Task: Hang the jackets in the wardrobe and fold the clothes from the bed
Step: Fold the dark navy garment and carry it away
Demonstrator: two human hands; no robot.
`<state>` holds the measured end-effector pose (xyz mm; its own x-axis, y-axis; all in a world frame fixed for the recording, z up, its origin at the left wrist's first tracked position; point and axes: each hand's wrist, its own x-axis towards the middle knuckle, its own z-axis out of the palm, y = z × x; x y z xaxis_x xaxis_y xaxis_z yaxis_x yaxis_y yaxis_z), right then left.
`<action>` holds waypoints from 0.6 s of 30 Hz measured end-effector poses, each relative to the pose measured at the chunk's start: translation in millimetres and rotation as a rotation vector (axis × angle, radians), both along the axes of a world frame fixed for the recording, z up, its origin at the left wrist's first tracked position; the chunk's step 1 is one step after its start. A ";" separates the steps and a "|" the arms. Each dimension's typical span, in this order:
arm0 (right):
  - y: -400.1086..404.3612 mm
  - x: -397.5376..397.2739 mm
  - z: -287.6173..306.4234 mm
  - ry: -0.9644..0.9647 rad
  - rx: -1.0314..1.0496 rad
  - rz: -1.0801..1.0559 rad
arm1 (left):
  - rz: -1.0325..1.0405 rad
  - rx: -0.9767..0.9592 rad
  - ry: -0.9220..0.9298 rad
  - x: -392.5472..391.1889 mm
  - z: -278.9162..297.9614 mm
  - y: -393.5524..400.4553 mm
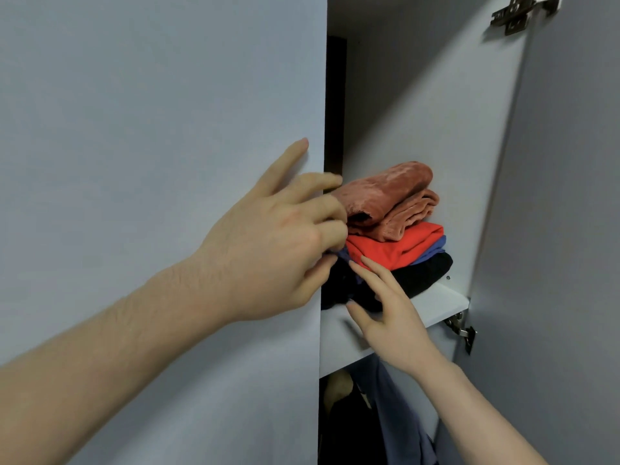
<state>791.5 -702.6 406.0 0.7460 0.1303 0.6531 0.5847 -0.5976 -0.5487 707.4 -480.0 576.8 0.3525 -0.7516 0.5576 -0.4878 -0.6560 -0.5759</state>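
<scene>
A stack of folded clothes sits on the white wardrobe shelf (439, 305): a rust velvet piece (389, 193) on top, a red one (399, 245) under it, then a blue one (434, 248) and a black one (422, 275) at the bottom. My left hand (278, 243) reaches in from the left, fingers loosely bent, fingertips against the stack's left end. My right hand (385, 307) comes from below with straight fingers touching the front of the black and red pieces.
A closed wardrobe door (161, 129) fills the left half. The right door (570, 196) stands open, with hinges (463, 330) at shelf level and at the top. Below the shelf hang a blue garment (399, 417) and dark clothes.
</scene>
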 end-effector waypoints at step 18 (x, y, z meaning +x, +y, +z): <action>-23.4 -179.3 -27.5 0.116 0.172 -0.506 | -0.253 -0.235 0.332 -3.6 -114.8 2.8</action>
